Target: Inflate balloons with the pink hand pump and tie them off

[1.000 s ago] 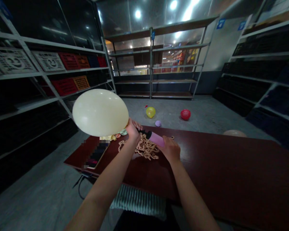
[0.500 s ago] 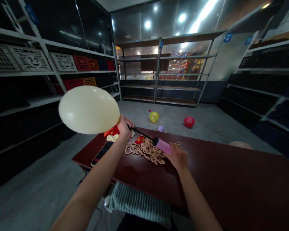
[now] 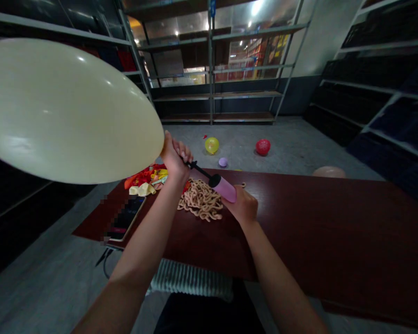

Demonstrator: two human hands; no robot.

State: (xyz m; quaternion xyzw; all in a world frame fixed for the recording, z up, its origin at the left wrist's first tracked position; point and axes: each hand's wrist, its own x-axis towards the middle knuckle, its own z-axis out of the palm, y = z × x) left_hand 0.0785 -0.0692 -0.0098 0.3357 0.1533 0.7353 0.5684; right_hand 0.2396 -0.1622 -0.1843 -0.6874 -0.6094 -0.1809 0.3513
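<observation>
One big cream balloon (image 3: 66,109) fills the upper left, held above the table's (image 3: 316,222) left end. There is one pump (image 3: 225,188), pink with a black rod, slanting just above the table between the two hands.

Three small balloons lie on the floor beyond the table: a yellow balloon (image 3: 212,145), a red balloon (image 3: 263,146) and a purple balloon (image 3: 223,162). A fourth, a pale balloon (image 3: 329,172), shows just behind the far edge. On the table are two heaps, a tan heap (image 3: 200,202) of stringy pieces and a coloured heap (image 3: 146,178) of limp balloons, and one phone (image 3: 125,218).

The left hand (image 3: 174,157) has its fingers curled tight at the balloon's neck, where the pump's rod ends. The right hand (image 3: 242,206) is a closed fist around the pump's pink barrel.
</observation>
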